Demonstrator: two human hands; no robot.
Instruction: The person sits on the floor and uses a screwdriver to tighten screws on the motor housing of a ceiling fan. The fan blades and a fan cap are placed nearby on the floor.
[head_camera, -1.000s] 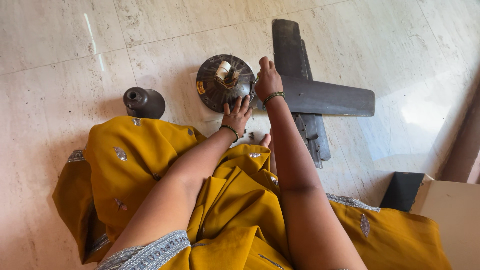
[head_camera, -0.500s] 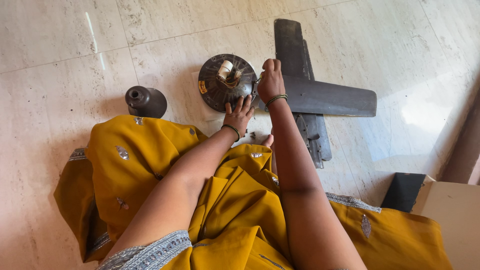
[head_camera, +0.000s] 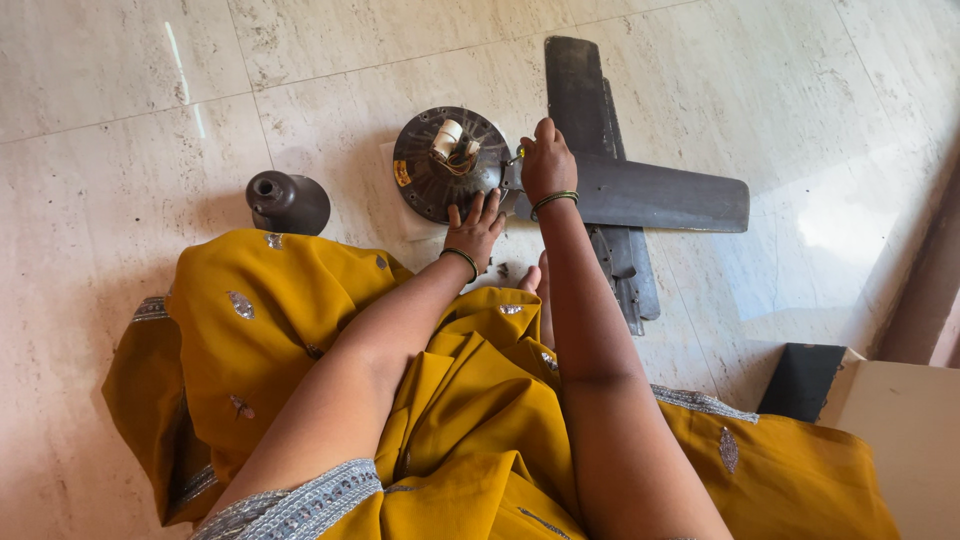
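The left hand (head_camera: 478, 226) rests flat on the rim of the round fan motor (head_camera: 447, 162) on the floor, while the right hand (head_camera: 546, 166) grips a small tool at its edge beside the fan blades (head_camera: 650, 195).

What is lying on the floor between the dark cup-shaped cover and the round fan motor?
Nothing: the head view shows bare floor between the cover and the motor.

**A home floor used as a repair spot**

A domestic room is suggested by the polished marble floor tiles (head_camera: 120, 90), on which a dismantled ceiling fan motor (head_camera: 440, 170), loose fan blades (head_camera: 640, 195) and a canopy cup (head_camera: 288, 203) are laid.
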